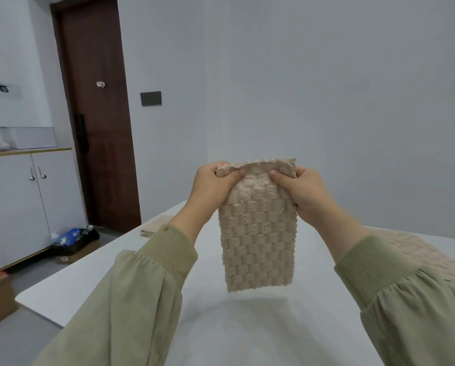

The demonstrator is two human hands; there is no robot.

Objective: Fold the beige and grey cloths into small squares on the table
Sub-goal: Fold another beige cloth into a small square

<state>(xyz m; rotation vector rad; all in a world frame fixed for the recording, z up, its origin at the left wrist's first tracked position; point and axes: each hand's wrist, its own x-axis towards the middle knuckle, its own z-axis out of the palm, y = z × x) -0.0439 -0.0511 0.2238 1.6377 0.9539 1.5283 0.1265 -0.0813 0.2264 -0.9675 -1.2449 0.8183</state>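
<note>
One folded stack left of beige cloth

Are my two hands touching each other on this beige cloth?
Apart. Head view: the left hand and right hand grip the beige cloth along its top, with cloth showing between the thumbs.
</note>
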